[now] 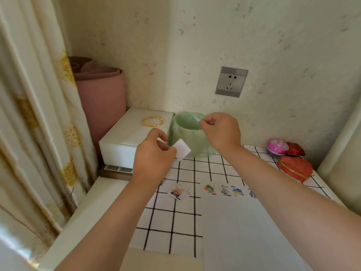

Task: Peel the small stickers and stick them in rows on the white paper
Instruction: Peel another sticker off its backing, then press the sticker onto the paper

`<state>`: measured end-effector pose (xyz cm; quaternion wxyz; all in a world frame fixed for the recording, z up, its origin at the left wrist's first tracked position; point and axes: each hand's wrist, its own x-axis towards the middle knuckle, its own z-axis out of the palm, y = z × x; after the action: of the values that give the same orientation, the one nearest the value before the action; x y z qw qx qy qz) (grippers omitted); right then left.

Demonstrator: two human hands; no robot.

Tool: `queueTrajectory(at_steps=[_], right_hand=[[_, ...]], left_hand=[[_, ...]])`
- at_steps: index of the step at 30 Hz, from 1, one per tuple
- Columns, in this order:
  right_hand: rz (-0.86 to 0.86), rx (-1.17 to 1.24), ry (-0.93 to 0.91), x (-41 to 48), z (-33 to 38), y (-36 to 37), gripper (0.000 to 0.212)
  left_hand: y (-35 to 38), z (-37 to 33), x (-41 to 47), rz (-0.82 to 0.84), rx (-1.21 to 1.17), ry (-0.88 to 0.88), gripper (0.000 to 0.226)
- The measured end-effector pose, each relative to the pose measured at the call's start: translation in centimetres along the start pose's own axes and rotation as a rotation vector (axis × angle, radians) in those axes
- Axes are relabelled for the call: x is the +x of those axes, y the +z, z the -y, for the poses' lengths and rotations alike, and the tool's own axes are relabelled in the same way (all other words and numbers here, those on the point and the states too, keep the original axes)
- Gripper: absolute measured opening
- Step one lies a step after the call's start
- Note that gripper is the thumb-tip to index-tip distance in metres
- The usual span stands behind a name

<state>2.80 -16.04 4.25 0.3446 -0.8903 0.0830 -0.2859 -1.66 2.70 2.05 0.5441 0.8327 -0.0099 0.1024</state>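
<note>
Four stickers (223,189) on paper (234,231), left hand (154,153) pinching one slip (182,149), right hand (220,130) another

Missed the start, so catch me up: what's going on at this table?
A person is partway through a sticker job. The left hand pinches a small white slip, while the right hand pinches a pale scrap over the green-lined bin, perhaps to drop it. At least four stickers sit in a row on the white paper, and a loose pile lies beside it on the checked cloth.
</note>
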Motion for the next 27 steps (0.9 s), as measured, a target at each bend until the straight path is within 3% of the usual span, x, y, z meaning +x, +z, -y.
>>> queueTrajectory(at_steps=[5,10,16,19,21,27], right_hand=[[0.131,-0.295,-0.056,4.4,0.4,2.8,0.01],[0.152,-0.181,-0.062,3.7,0.4,2.4,0.011],[-0.009,-0.059,-0.33,-3.1,1.0,-1.8,0.008],[0.035,-0.141,-0.482,-6.9,0.3,-3.8,0.007],[0.08,-0.26,-0.545,-8.8,-0.7,-4.5,0.017],[0.062,-0.354,-0.574,-10.3,-3.5,-5.1,0.025]], left_hand=[[-0.4,0.5,0.9,0.035,-0.128,-0.061,0.018],[-0.3,0.5,1.3,0.062,-0.164,-0.088,0.019],[0.4,-0.3,0.2,0.112,-0.247,-0.154,0.016],[1.0,-0.6,-0.7,0.158,-0.296,-0.227,0.014],[1.8,-0.8,-1.5,0.206,-0.301,-0.256,0.015],[3.9,-1.4,-3.4,0.305,-0.301,-0.301,0.013]])
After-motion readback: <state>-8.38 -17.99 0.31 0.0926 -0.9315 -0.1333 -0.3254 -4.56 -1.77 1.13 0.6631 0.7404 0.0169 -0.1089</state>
